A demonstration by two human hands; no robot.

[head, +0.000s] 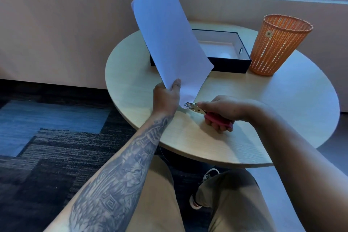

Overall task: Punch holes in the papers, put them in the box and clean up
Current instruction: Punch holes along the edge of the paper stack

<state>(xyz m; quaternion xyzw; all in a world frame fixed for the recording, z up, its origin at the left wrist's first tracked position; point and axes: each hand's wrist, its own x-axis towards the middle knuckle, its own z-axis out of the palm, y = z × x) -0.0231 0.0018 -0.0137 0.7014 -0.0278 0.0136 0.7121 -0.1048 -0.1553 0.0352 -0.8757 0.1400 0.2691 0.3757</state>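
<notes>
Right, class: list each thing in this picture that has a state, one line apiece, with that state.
Paper: held up off the table, left hand pinching its lower edge.
Hole punch: gripped by right hand, head on the paper's bottom corner.
Box: open, no lid, on the table.
Basket: upright, beside the box.

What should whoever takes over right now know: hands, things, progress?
Left hand pinches the paper near its lower edge, sheet raised over the table.
Right hand grips the red-handled hole punch, its head on the sheet's bottom corner.
Open black box and orange basket stand side by side at the table's far side.
Done: no finished hole visible. Left: punch, put paper in box, clean up.
</notes>
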